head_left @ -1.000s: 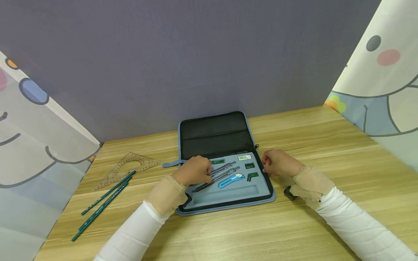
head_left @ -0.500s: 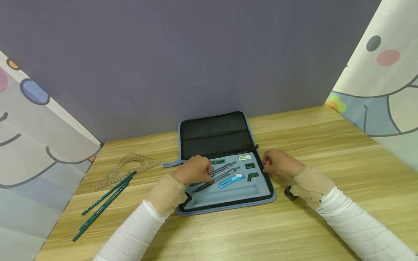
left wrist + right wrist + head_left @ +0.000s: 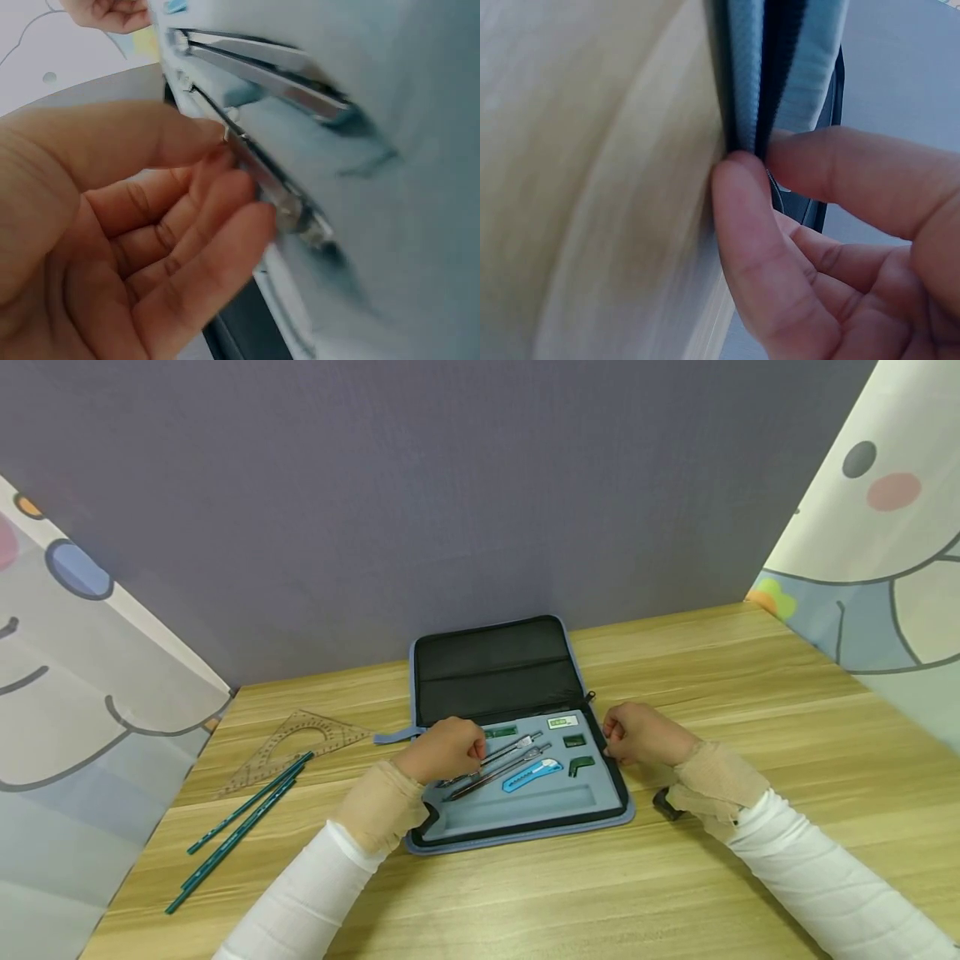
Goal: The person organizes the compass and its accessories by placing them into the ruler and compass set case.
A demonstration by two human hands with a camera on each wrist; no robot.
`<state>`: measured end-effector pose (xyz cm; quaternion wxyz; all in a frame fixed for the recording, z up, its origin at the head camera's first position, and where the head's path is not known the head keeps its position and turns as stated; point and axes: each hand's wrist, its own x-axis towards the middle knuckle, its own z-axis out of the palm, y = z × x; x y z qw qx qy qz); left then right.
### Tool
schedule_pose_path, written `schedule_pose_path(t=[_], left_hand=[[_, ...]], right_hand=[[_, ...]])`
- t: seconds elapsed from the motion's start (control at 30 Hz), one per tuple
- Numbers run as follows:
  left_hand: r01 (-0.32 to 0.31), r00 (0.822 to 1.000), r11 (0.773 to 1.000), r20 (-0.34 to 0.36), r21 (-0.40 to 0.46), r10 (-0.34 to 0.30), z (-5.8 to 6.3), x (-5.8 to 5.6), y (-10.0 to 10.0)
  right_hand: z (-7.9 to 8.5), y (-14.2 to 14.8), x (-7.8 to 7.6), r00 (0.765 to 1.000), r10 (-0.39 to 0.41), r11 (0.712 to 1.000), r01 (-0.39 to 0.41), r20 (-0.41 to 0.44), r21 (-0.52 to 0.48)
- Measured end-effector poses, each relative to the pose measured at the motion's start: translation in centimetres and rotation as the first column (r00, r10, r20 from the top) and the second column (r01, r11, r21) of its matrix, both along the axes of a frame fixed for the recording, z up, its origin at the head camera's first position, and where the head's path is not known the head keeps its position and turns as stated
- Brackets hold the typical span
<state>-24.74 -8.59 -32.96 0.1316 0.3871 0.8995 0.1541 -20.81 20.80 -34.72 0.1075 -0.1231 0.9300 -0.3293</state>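
Observation:
A blue zip case (image 3: 517, 841) lies unzipped on the table, its black lid folded back. Two metal compasses sit in its grey foam insert. My left hand (image 3: 444, 752) reaches over the insert; in the left wrist view its thumb and fingertips pinch the farther compass (image 3: 259, 161). Nearer the front lies the other compass (image 3: 498, 774), untouched. A blue utility knife (image 3: 532, 775) is beside it. On the case's right side, my right hand (image 3: 645, 735) pinches the zipped edge (image 3: 750, 90) between thumb and index finger.
The insert also holds an eraser (image 3: 562, 722), a green sharpener-like block (image 3: 573, 741) and an angular green piece (image 3: 581, 766). To the left lie a clear set square (image 3: 300, 745) and green pencils (image 3: 240, 828). A grey wall (image 3: 480, 527) stands behind.
My left thumb and fingers have shifted slightly at the farther compass, and the thumb tip shows less in the head view. The right hand and the case have stayed put.

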Motion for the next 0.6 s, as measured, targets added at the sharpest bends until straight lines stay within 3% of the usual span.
schedule_pose_path(t=[0.6], left_hand=[[0.016, 1.0, 1.0, -0.022, 0.014, -0.016, -0.17, 0.06, -0.13]], right_hand=[[0.17, -0.06, 0.02, 1.0, 0.001, 1.0, -0.001, 0.018, -0.002]])
